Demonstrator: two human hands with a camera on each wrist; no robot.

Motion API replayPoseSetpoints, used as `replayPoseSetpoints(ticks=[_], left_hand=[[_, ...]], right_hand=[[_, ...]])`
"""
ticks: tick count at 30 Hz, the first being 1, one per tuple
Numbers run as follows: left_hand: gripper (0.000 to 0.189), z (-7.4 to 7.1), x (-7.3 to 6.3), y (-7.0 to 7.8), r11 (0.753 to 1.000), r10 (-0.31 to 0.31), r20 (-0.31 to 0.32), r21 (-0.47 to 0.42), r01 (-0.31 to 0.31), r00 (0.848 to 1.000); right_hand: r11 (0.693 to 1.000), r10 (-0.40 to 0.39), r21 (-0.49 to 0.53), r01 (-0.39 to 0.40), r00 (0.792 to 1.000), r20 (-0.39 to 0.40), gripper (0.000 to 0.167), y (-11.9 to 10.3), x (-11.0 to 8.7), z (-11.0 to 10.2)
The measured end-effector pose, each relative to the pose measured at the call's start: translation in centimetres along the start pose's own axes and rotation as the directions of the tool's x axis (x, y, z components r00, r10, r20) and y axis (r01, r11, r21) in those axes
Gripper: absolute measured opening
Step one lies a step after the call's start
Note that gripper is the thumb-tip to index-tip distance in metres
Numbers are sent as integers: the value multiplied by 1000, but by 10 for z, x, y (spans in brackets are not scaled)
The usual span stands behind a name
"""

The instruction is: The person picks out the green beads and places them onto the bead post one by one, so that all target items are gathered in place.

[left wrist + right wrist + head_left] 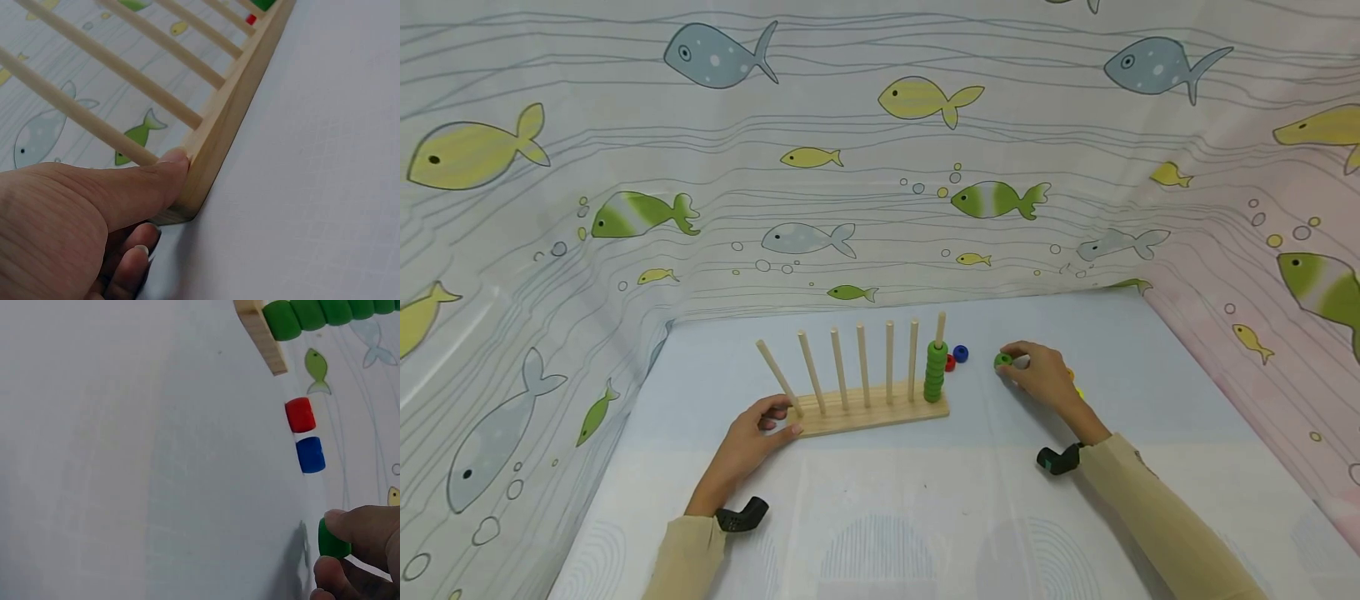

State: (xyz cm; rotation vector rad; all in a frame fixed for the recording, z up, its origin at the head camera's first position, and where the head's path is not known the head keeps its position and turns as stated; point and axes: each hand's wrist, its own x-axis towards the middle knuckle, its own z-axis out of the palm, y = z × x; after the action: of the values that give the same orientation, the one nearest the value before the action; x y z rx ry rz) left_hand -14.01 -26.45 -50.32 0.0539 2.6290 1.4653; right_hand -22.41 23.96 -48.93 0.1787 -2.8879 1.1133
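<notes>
A wooden peg rack with a row of upright pegs stands on the table. My left hand grips its left end, the thumb on the front edge of the base, as the left wrist view also shows. Green beads are stacked on the rightmost peg; the other pegs are bare. To the right of the rack, my right hand pinches a single green bead between thumb and fingers. Its hole faces upward in the head view.
A red bead and a blue bead lie just right of the rack. Orange and yellow beads show partly behind the right hand. A fish-print sheet rises behind and at both sides of the table.
</notes>
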Motion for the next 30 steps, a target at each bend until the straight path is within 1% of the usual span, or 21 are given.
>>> replayPoseSetpoints(ticks=[11,16,23,30], left_hand=[[62,0,1,-1,1000,6,10,-9,-6,1000],[62,1,1,-1,1000,5,4,0,-5,1000],[62,1,3,0,1000,-4,-3,6,4,1000],[63,0,2,1,1000,-7,-2,-4,7,1000]], right_hand=[[1000,-18,-10,18,1000,-17,35,-8,-3,-2],[1000,-26,-14,26,999,-24,35,-13,-5,-2],[999,-33,-1,33,999,-21,36,-19,-8,-3],[999,-39,-7,39,999,-18,36,-23,-10,-3]])
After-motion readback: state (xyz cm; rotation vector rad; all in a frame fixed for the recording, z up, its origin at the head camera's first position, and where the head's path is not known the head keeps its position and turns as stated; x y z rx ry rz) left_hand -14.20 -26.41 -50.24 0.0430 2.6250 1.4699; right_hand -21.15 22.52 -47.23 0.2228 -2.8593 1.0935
